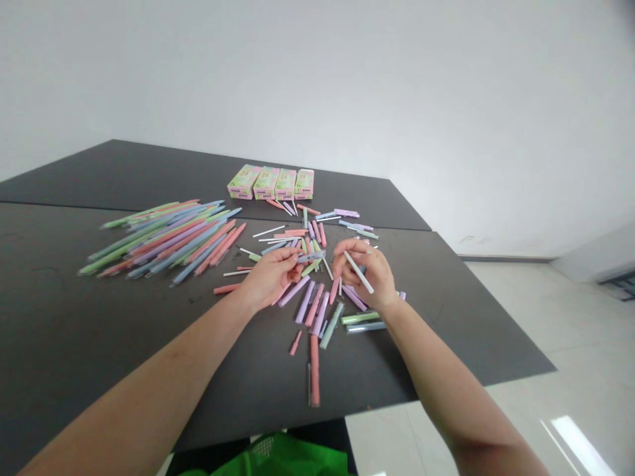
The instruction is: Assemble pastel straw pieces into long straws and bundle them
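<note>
My left hand (272, 274) pinches a short blue-grey pen part (312, 256) between thumb and fingertips, over the middle of the loose pieces. Facing it, my right hand (374, 274) has its fingers closed around a white stick (359, 272) that slants down toward me; its kind is not clear. Something bluish shows behind that stick, partly hidden by the fingers. Below and between the hands lie pen barrels and caps in pink, purple, green and blue, such as a purple barrel (321, 313) and a teal barrel (331, 326).
A pile of pastel pens (169, 241) lies to the left on the dark table (99, 344). Several green-and-pink boxes (245, 182) stand in a row at the back. More thin white sticks (268, 232) are scattered beyond my left hand. A pink barrel (315, 370) lies near the front edge.
</note>
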The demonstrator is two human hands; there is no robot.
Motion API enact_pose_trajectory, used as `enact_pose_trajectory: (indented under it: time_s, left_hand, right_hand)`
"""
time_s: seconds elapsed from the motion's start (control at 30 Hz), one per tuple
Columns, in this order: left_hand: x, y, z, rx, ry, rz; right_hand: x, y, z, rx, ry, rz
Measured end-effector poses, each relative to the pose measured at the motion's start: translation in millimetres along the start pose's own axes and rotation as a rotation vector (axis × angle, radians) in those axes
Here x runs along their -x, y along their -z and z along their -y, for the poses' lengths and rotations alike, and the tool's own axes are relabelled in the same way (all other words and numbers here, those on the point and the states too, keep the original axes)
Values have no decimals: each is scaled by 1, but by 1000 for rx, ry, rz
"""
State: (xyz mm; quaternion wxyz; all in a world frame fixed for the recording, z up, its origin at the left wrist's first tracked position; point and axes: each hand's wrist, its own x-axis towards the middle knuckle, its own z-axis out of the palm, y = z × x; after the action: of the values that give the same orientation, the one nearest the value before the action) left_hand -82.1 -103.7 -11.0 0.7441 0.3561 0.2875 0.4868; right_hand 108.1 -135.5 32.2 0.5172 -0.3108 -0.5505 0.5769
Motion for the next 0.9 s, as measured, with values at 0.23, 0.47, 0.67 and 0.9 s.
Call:
enact_pose_trajectory:
  time_s: [0.23,0.47,0.67,0.9]
  left_hand:
    - [0,0,1,-16,4,-25]
    - [0,0,2,-11,6,-25]
    - [-1,1,3,-7,5,-28]
    - [-2,2,2,-1,-6,-44]
  right_hand:
    - [-3,-4,-6,12,26,-171]
    - [-4,-7,-9,-10,60,-208]
    - [-7,-4,-13,34,31,-257]
    - [-11,1,-17,55,-38,-238]
